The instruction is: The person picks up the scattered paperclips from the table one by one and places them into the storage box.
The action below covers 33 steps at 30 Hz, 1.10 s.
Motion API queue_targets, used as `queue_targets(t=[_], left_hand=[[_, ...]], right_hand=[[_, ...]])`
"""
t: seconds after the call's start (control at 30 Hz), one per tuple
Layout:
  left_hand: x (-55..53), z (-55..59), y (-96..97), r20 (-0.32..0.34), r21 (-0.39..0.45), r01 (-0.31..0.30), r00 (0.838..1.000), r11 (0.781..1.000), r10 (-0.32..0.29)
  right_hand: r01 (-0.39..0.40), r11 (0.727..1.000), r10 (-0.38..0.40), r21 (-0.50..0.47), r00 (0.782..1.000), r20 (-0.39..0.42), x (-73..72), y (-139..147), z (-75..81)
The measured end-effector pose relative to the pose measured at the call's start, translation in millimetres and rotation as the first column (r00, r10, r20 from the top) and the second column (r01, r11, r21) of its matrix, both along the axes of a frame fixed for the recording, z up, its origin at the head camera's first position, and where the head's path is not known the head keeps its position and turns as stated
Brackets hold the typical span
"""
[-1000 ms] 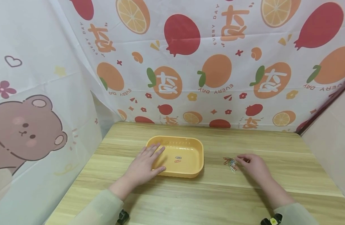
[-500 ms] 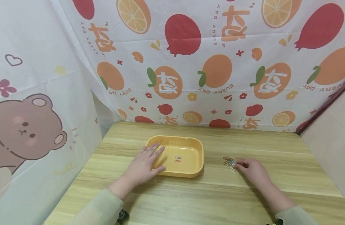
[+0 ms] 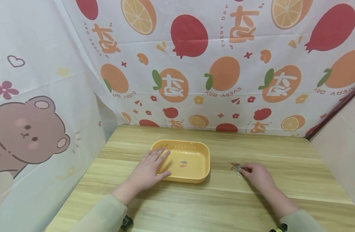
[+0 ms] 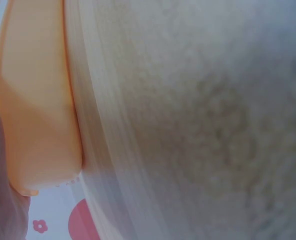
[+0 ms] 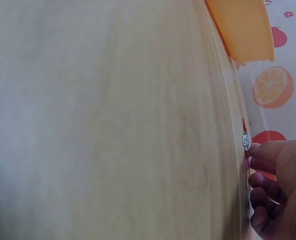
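Note:
My left hand [image 3: 146, 169] rests over the left side of a yellow plastic tray [image 3: 206, 166], fingers spread and fairly straight across its rim. Inside the tray lie a blue paper clip [image 3: 183, 162] and a pinkish-red paper clip [image 3: 183, 166]. To the right of the tray, a small pile of coloured paper clips [image 3: 233, 165] lies on the table. My right hand [image 3: 259, 177] is at the pile's right edge, thumb and forefinger pinching among the clips. In the right wrist view, a white paper clip [image 5: 245, 140] shows right at those fingertips, the other fingers curled.
The wooden table [image 3: 194, 206] reaches back to a fruit-printed cloth [image 3: 223, 96]. A bear-printed cloth [image 3: 35, 135] hangs along the left, and a pale panel [image 3: 336, 158] borders the right. The tray's outer wall [image 4: 38, 100] fills the left of the left wrist view.
My right hand has shifted slightly left and down into the paper clip pile, its fingertips now among the clips. The left hand, tray and the two clips inside have stayed in place.

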<state>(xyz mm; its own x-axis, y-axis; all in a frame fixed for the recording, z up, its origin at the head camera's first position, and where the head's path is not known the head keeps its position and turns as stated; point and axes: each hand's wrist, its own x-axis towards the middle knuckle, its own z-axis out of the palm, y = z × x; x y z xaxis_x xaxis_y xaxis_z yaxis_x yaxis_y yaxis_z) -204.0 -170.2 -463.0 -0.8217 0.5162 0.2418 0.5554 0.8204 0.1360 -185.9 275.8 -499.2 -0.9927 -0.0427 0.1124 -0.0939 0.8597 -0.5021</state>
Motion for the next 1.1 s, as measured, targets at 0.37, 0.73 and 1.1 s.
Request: queue_targets(t=[0.37, 0.73, 1.1], left_hand=[[0.6, 0.9, -0.4, 0.008, -0.012, -0.002, 1.000, 1.000, 0.002], [0.9, -0.9, -0.2, 0.018, -0.011, -0.002, 1.000, 1.000, 0.002], [0.5, -1.7, -0.7, 0.010, -0.010, -0.002, 1.000, 1.000, 0.002]], right_hand=[[-0.003, 0.999, 0.004, 0.037, 1.000, -0.025, -0.2, -1.7, -1.1], [-0.005, 1.000, 0.005, 0.014, 1.000, -0.028, 3.2, 3.1, -0.6], [-0.025, 0.998, 0.026, 0.049, 0.999, -0.023, 6.8, 7.9, 2.1]])
